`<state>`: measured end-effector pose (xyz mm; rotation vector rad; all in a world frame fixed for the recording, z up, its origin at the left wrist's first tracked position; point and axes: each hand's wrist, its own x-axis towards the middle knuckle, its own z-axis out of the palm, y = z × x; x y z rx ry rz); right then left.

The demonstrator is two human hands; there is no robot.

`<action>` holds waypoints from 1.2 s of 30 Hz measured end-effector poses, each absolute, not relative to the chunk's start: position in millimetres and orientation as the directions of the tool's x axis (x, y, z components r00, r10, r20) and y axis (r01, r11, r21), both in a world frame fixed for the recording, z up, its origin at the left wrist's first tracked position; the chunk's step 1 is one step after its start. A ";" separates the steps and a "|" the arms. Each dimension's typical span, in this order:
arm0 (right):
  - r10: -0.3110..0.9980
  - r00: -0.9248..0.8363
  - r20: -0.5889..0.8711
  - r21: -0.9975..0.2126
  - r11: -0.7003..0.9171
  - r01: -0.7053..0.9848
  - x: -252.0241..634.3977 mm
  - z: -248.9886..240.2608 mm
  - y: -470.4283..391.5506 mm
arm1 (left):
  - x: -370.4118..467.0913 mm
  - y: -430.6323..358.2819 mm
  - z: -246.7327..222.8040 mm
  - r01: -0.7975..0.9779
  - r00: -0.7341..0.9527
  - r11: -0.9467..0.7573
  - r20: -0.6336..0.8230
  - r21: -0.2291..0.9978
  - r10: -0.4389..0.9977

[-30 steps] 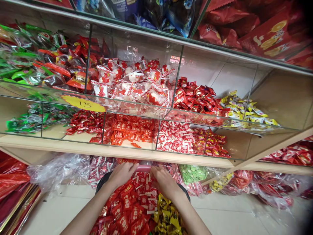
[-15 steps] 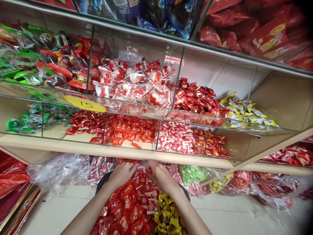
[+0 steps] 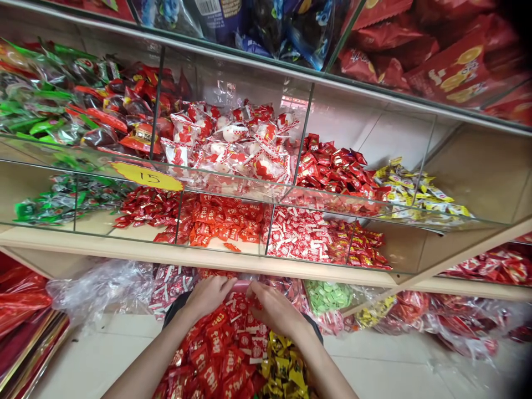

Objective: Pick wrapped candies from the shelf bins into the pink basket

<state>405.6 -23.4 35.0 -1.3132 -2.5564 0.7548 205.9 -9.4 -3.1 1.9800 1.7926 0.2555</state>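
Note:
A pink-rimmed container [image 3: 240, 286] full of wrapped candies lies low in the middle, close to my body. My left hand [image 3: 210, 295] grips its far rim from the left, fingers curled over the edge. On the right part of the same rim, my right hand [image 3: 272, 309] is closed, its fingertips partly hidden. Inside are red-wrapped candies [image 3: 218, 343], red-and-white ones [image 3: 251, 327] between the hands, and yellow-wrapped ones [image 3: 286, 368] beside my right forearm. The container's sides are mostly hidden by candies and arms.
A wooden shelf edge [image 3: 199, 257] runs just beyond my hands. Above it, glass-divided compartments hold red-and-white packets [image 3: 236, 138], green packets [image 3: 45, 111] and a yellow "15" tag [image 3: 147, 176]. Plastic bags of candy [image 3: 328, 296] sit under the shelf on the tiled floor [image 3: 374, 360].
My right hand has dipped very slightly at the rim, and the view has shifted a little. Both hands stay at the container, and the candies look unchanged.

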 end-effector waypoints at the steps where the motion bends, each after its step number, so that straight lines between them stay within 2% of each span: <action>1: 0.799 -0.598 -0.068 -0.525 0.481 0.703 406.2 33.7 -22.9 | 206.2 -9.6 -2.5 0.893 0.134 -0.048 -0.163 0.448 0.977; 8: 0.822 -0.565 0.075 -0.639 0.475 0.606 410.7 28.1 -15.3 | 205.3 -9.3 -3.4 0.893 0.142 -0.054 -0.166 0.447 0.976; 12: 0.831 -0.537 0.144 -0.640 0.492 0.590 409.6 30.9 -13.9 | 205.0 -8.6 -5.2 0.895 0.152 -0.065 -0.165 0.442 0.974; 16: 0.788 -0.591 0.172 -0.565 0.570 0.597 397.1 30.0 -17.4 | 204.3 -7.7 -6.5 0.905 0.141 -0.058 -0.170 0.420 0.975; 20: 0.722 -0.683 0.109 -0.475 0.641 0.603 379.5 22.9 -23.7 | 201.9 -7.2 -9.5 0.903 0.155 -0.073 -0.161 0.424 0.975; 23: 0.702 -0.705 0.097 -0.455 0.661 0.596 377.5 21.3 -24.2 | 200.9 -7.2 -11.0 0.900 0.170 -0.094 -0.144 0.426 0.975; 26: 0.738 -0.663 0.125 -0.437 0.640 0.631 388.2 24.2 -19.9 | 201.5 -7.7 -10.4 0.900 0.154 -0.075 -0.152 0.429 0.976; 31: 0.808 -0.586 0.064 -0.301 0.576 0.760 403.5 23.9 -15.7 | 203.6 -8.2 -7.9 0.900 0.154 -0.075 -0.151 0.430 0.976; 36: 0.815 -0.577 0.054 -0.214 0.574 0.790 400.0 15.4 -16.2 | 203.1 -8.6 -7.8 0.895 0.162 -0.085 -0.139 0.439 0.977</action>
